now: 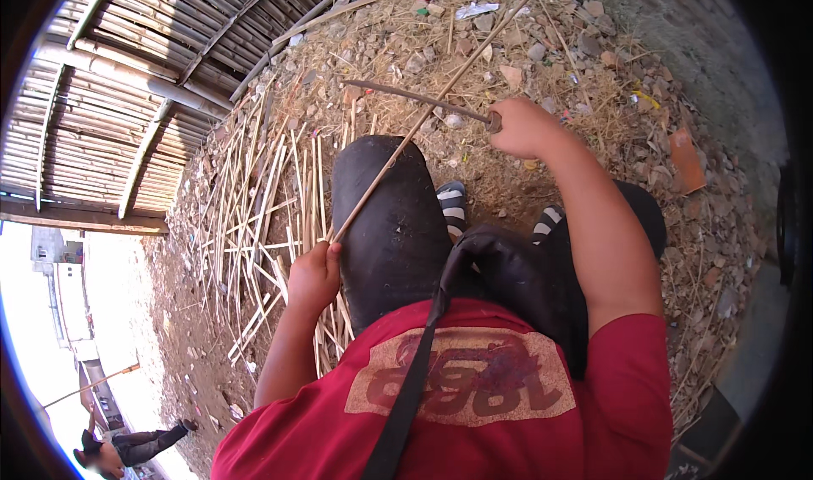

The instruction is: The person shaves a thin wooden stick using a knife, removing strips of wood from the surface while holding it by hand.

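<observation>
Stick gripped by your left hand seems unfinished; your right hand clasps a knife. Strips at nine o'clock look done.

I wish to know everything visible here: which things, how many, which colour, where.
Long thin wooden stick: one, tan, centre
Long narrow blade: one, brown, crossing the stick
Loose slender sticks: many, pale, ground at left
Slatted cane structure: one, brown, upper left
Stony ground: one, brown, around
Flat slab: one, orange, right
Small litter scraps: several, mixed colours, top
Another person: one, dark-clothed, lower left
Striped sandals: two, black-and-white, near centre
Printed shirt: one, red, bottom
Fabric strap: one, black, across the shirt
Trousers: one pair, black, centre
Left hand: one, bare, gripping the stick
Right hand: one, bare, gripping the blade
</observation>
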Demonstrator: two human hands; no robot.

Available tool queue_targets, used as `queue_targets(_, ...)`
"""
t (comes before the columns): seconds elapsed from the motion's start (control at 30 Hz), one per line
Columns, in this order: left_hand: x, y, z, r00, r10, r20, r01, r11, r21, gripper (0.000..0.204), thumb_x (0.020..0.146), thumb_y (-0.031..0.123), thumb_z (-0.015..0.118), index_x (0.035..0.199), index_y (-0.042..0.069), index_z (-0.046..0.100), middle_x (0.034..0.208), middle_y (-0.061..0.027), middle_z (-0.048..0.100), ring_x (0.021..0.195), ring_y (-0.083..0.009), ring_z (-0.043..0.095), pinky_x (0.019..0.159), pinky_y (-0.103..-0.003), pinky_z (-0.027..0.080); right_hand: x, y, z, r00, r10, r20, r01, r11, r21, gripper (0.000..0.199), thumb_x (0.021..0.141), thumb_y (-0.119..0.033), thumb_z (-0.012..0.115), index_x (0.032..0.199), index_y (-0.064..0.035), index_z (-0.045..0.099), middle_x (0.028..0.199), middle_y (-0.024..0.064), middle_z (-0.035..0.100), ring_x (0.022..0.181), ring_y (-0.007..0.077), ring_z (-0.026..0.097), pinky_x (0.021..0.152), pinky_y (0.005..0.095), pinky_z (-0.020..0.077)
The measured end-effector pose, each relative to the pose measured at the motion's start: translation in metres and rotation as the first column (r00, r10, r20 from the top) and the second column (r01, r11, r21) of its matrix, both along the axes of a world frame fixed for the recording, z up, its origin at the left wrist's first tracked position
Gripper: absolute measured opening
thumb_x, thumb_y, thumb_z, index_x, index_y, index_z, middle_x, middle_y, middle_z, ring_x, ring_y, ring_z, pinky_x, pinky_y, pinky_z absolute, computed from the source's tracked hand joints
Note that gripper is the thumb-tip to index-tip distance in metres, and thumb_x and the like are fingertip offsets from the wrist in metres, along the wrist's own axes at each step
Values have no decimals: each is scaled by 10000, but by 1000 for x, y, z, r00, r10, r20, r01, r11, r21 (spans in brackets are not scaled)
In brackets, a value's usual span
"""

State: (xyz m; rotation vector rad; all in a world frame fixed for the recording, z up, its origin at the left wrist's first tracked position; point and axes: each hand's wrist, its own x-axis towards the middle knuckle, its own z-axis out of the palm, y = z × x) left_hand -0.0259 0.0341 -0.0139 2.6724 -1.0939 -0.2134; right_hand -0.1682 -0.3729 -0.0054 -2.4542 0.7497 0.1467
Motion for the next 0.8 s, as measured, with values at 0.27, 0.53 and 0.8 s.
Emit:
queue_targets(0.27, -4, 1, -9, 995, 44, 89, -45, 999, 16, 383, 1035, 355, 519, 820, 39, 547, 696, -247, 618, 682, -489, 614, 613, -575, 465, 4, -12, -27, 998, -42, 42, 41, 999, 22, 272, 743, -199, 633, 956, -53, 718, 955, 202, 715, 925, 367, 695, 805, 450, 548)
queue_targets(0.53, -4, -4, 9, 999, 2, 37, -2, 1000, -10, 357, 1017, 307, 563, 794, 30, 532, 683, -256, 604, 687, -479, 614, 605, -574, 454, -6, 0, -14, 996, -84, 16, 84, 996, 11, 321, 757, -203, 643, 1036, -66, 722, 1010, 192, 720, 946, 371, 690, 817, 454, 544)
queue_targets(0.8, 11, -2, 24, 987, -4, -159, 7, 1000, 19, 432, 1036, 359, 516, 824, -11, 590, 752, -281, 629, 752, -503, 615, 678, -552, 475, -13, -25, -29, 996, -41, 84, 29, 991, 134, 380, 710, -257, 700, 1026, -48, 712, 968, 181, 721, 909, 370, 688, 811, 447, 546)
